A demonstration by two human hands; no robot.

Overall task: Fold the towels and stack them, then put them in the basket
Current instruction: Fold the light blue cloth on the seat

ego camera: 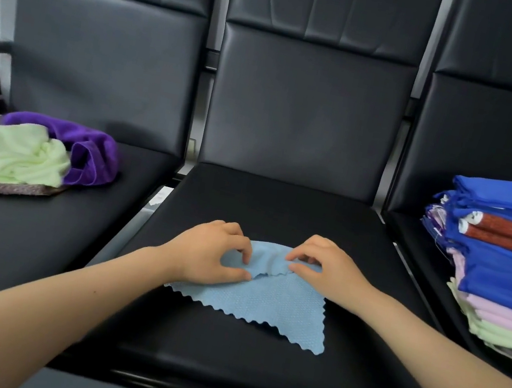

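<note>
Towel (pixel 267 297), light blue, lies on the middle seat (pixel 279 211), directly under both hands. Left hand (pixel 211 250) and right hand (pixel 327 266) pinch its far edge, equally close; one corner points near-right.

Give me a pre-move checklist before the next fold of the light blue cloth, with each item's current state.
1. Left hand grip on the light blue cloth: pinching its far edge, ok.
2. Right hand grip: pinching the same edge, ok.
3. Cloth flat: bunched between the hands, not ok.
4. Middle seat free beyond the cloth: ok.
5. Folded stack on the right seat: upright, ok.
6. Basket: cannot tell, not clearly visible.
</note>
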